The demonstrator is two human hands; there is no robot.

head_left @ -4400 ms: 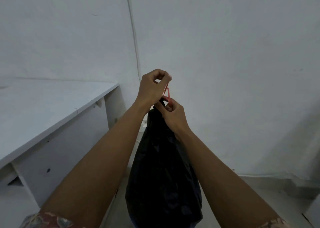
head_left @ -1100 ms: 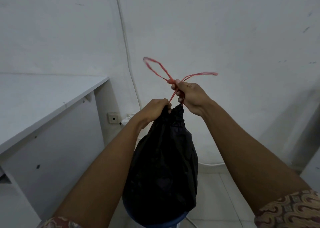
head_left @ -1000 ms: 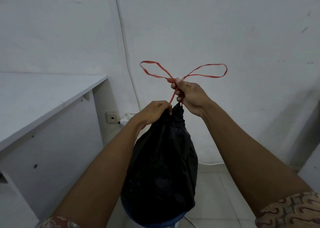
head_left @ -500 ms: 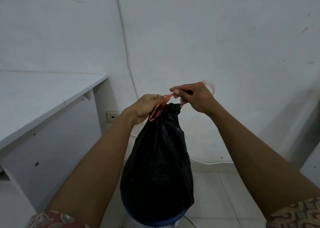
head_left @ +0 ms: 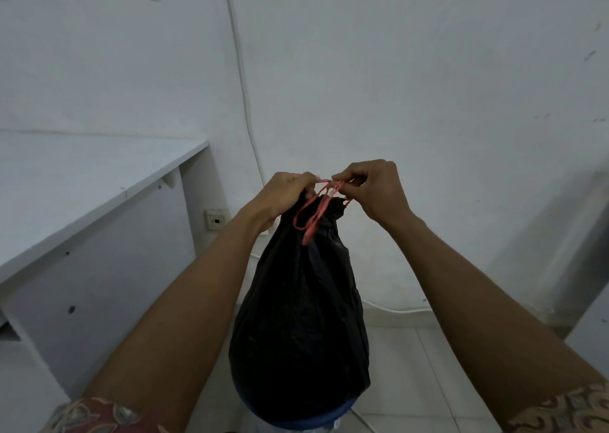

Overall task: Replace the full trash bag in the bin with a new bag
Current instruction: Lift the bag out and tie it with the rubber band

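Observation:
A full black trash bag (head_left: 300, 317) hangs in front of me, its neck gathered at the top. My left hand (head_left: 283, 195) grips the bag's neck and one end of the red drawstring (head_left: 313, 215). My right hand (head_left: 375, 192) pinches the other part of the drawstring just right of the neck. Red loops dangle down the front of the bag. A blue rim of the bin (head_left: 306, 421) shows under the bag's bottom; the rest of the bin is hidden.
A white desk (head_left: 82, 182) stands at the left, its side panel close to my left arm. White walls meet in a corner with a cable (head_left: 240, 80) running down. A wall socket (head_left: 216, 221) sits low. Tiled floor (head_left: 412, 366) lies at the right.
The drawstring loops that stood up above my right hand have come down. Both hands have drawn together at the bag's neck, each holding the string.

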